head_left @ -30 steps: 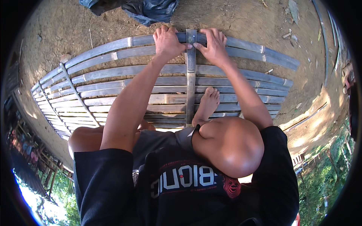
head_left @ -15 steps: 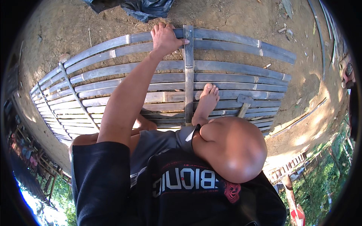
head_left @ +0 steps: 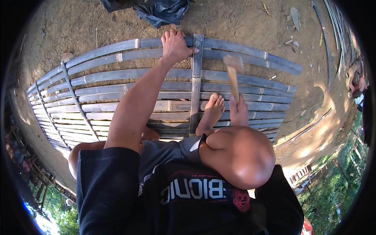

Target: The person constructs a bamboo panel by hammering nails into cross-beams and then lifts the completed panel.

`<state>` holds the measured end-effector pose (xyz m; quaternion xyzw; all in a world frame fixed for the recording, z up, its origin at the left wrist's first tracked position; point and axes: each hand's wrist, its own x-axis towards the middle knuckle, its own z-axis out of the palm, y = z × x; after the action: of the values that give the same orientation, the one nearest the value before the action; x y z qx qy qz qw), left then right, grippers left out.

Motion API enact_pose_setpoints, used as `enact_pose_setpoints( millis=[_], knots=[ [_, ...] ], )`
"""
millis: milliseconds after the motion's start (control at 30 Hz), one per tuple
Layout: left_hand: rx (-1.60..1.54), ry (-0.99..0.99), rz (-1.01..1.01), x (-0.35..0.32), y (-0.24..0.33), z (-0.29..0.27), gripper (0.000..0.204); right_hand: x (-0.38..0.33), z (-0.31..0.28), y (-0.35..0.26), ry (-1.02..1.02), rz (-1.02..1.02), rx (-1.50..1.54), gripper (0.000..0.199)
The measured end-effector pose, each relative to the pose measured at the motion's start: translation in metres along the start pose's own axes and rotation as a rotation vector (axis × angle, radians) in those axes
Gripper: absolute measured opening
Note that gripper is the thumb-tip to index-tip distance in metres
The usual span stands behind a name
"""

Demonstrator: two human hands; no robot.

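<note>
A panel of weathered grey bamboo slats [head_left: 109, 75] lies on the ground under my feet, with gaps between the strips. One bamboo crosspiece [head_left: 196, 82] runs across it at the middle. At the far edge, my left hand [head_left: 175, 46] grips the outermost slat, fingers curled over its far side and thumb against the crosspiece. My right hand [head_left: 239, 112] is closed round the wooden handle of a hammer [head_left: 233, 82], right of the crosspiece. The hammer's head is raised over the far slats, blurred by motion. My right knee hides part of the right forearm.
My bare right foot [head_left: 212, 112] rests on the slats beside the crosspiece. Two thinner crosspieces [head_left: 74, 98] span the panel's left part. A black plastic sheet [head_left: 162, 12] lies beyond the far edge. Long thin strips [head_left: 340, 27] lie on the dirt at the far right.
The hammer, lying on the right slats before, is now in my right hand and lifted toward the far edge. My left hand keeps its grip beside the crosspiece.
</note>
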<state>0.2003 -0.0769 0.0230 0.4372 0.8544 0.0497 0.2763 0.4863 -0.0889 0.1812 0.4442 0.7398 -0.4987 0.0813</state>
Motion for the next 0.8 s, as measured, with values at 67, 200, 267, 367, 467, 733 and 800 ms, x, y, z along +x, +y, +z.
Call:
enact_pose_setpoints(
  millis=[67,200,267,367,467,733,800],
  knots=[
    [-0.018,0.034,0.019,-0.003,-0.003,-0.001,0.083,0.05,0.024,0.045,0.219,-0.082,0.147,0.025],
    [-0.062,0.045,0.058,0.001,0.009,0.002,0.081,0.085,0.025,0.035,0.45,-0.357,0.241,0.027],
    [-0.045,0.055,0.054,0.0,0.01,0.003,0.082,0.102,0.037,0.055,0.321,-0.175,0.046,0.029],
    [-0.026,0.121,0.04,0.004,0.001,0.003,0.084,0.112,0.028,0.03,0.259,-0.12,0.015,0.031],
    [-0.035,0.075,0.051,-0.012,0.002,0.013,0.085,0.087,0.037,0.035,0.349,-0.229,0.267,0.033],
    [-0.064,0.14,0.099,0.005,0.0,0.004,0.083,0.116,0.041,0.043,0.246,-0.129,0.087,0.035],
    [-0.067,0.116,0.095,0.001,0.006,0.007,0.083,0.086,0.043,0.053,0.337,-0.19,0.264,0.034]
  ],
)
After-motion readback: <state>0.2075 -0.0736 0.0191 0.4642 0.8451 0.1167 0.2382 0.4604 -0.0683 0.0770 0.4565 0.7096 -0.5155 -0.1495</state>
